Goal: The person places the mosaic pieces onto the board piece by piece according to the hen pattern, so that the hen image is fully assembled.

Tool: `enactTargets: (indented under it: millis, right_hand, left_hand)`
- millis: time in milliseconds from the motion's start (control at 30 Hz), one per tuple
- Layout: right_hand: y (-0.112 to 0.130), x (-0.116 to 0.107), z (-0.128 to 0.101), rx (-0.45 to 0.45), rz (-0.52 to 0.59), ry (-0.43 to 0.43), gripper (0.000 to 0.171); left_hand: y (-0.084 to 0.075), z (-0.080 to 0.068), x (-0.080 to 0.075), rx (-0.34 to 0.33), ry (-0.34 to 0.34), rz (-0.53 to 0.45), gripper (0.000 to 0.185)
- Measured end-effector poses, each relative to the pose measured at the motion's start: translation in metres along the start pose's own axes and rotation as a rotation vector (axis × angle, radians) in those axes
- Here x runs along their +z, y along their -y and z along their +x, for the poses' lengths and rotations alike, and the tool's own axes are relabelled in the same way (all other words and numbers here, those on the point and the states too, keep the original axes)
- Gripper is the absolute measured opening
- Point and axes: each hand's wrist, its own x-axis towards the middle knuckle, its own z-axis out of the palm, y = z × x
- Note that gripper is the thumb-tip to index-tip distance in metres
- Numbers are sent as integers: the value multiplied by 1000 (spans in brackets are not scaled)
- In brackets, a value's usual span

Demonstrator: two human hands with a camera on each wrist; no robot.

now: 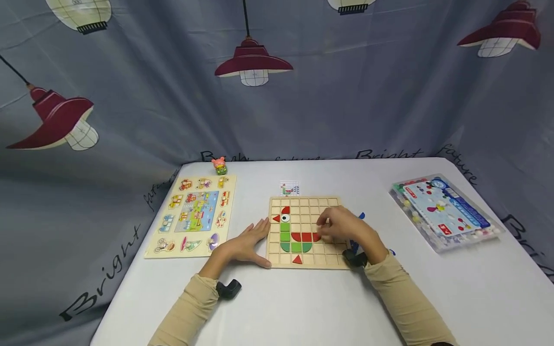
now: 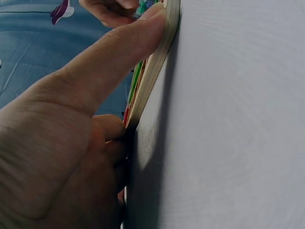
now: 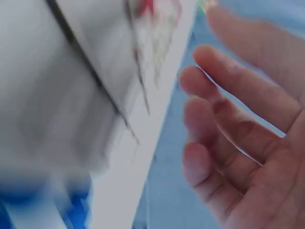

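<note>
Wooden grid board (image 1: 305, 231): we are pressing its edge with our flat left hand (image 1: 245, 244); our loose right hand (image 1: 342, 225) is hovering over red half-rounds (image 1: 306, 236).

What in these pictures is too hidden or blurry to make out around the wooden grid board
- Head view: right hand covers the grid board cells beneath; any held piece is hidden.
- Right wrist view: motion blur smears the board.
- Small pattern card: too small to read.
- Left wrist view: left hand blocks most of the board.

Left hand (image 1: 244, 245): lies flat, fingers (image 2: 119, 52) straight, thumb stuck out sideways.
Right hand (image 1: 342, 225): palm down, fingers (image 3: 224, 95) loosely bent, holding nothing.
Arms: both reach forward, bent inward.
</note>
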Motion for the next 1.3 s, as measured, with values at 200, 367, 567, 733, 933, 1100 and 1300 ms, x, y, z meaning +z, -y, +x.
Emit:
enactTargets:
  millis: [200,367,567,733,933,1100,1300]
  right_hand:
    - [-43,-47,-12,72,-19,-155,20]
    - [-72,-54,-13,145,49,-83,31]
    - [-85,-32,-16,211,117,-1,28]
    - [-96,-29,-23,211,92,-6,22]
    - [-103,-36,-23,227,88,-34,18]
    - [-109,-40,-22,239,63,-33,18]
    - [-113,-40,-20,262,66,-15,19]
  left_hand:
    - [3,-5,-8,-7,-12,2,120]
    - [4,-13,-11,-11,-34,9,121]
    - [5,-27,-5,-1,-26,-17,121]
    - [2,-22,-3,10,-14,-5,122]
    - [0,-12,-6,15,-17,6,122]
    - [2,-7,-4,17,-15,-17,121]
    - [4,-1,-1,18,-14,-14,121]
